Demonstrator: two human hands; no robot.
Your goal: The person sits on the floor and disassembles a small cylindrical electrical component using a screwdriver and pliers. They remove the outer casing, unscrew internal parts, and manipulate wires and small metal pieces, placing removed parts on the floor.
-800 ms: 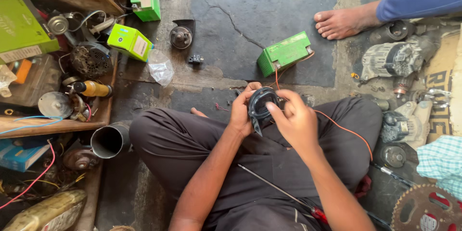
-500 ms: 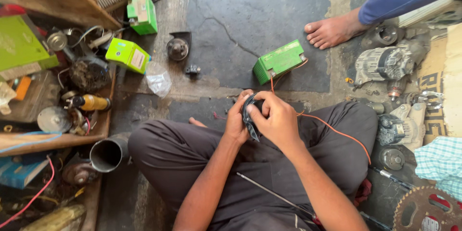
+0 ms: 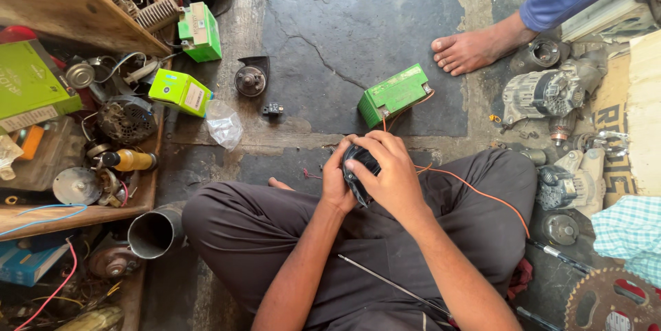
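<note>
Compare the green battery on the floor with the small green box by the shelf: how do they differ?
The battery is darker green, while the box is lime. The battery has orange wires running from it toward the black part held in the left hand and right hand; the box has none. The box bears a pale label on its end. Both are block-shaped and lie on the floor, untouched.

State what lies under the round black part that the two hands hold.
Under the round black part lie the person's crossed legs in dark trousers. The left hand and right hand cover most of it, hiding its underside.
</note>
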